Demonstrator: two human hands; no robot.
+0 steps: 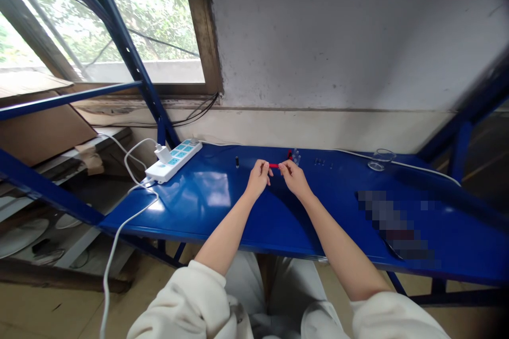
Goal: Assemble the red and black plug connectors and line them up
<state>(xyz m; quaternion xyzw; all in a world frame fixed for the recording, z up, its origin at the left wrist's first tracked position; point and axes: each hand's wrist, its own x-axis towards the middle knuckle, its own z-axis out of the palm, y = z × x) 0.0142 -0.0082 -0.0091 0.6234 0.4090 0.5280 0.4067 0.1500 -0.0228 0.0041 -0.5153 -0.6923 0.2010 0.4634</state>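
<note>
Above the blue table, a slim red rod-like piece stretches between my two hands; its exact kind is too small to tell. My left hand pinches its left end, and my right hand has closed fingers on the right end. A short black cylinder stands upright left of my left hand. Just behind my right hand sit several small clear pieces beside a red-and-black item, partly hidden. Farther right lie several tiny clear bits.
At the table's left end lies a white power strip with a plug and cable hanging over the front edge. A clear glass cup stands at the back right. A pixelated dark object lies on the right. Blue metal posts frame both sides.
</note>
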